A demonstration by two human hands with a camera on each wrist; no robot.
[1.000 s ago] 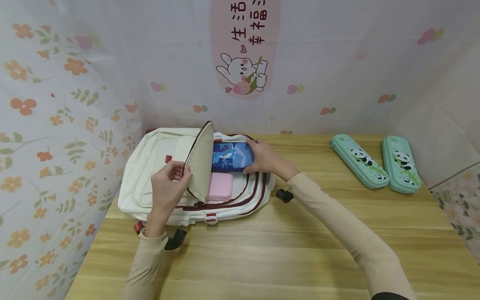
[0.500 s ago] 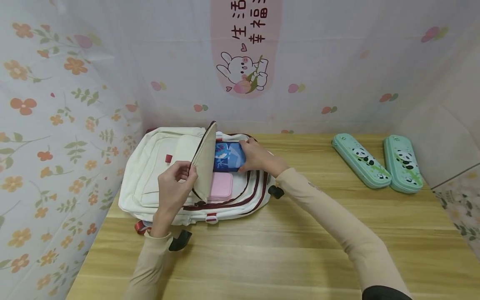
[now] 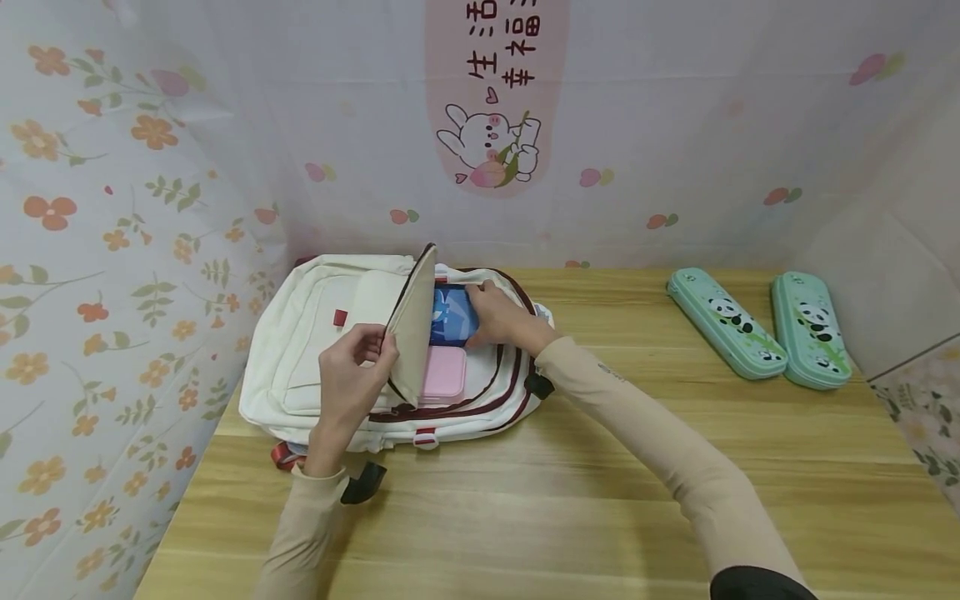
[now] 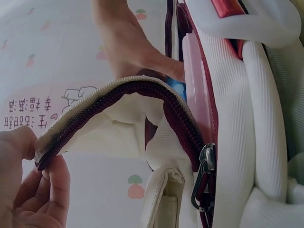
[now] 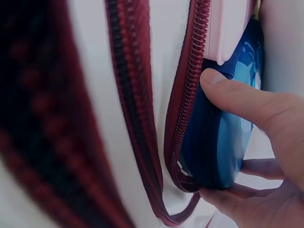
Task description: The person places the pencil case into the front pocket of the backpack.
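A white backpack (image 3: 307, 333) with dark red zippers lies on the table, its front pocket unzipped. My left hand (image 3: 352, 367) pinches the edge of the pocket flap (image 3: 412, 333) and holds it raised; the left wrist view shows that zippered edge (image 4: 95, 102) between thumb and fingers. With thumb and fingers at its two sides, my right hand (image 3: 501, 317) grips a blue zippered pencil case (image 3: 452, 317), partly inside the pocket. The flap hides its far end. Beside it in the pocket lies a pink case (image 3: 444, 372); in the right wrist view the pencil case (image 5: 228, 137) touches or nearly touches it.
Two mint green panda pencil cases (image 3: 723, 321) (image 3: 810, 329) lie on the right of the wooden table (image 3: 600, 500). A printed cloth (image 3: 360, 125) hangs behind the backpack, with another along the left side. A red strap loop (image 3: 285, 456) sticks out at the backpack's lower left.
My right hand has moved left, sliding the blue pencil case deeper under the flap. My left hand has shifted slightly right with the flap edge, which it still pinches.
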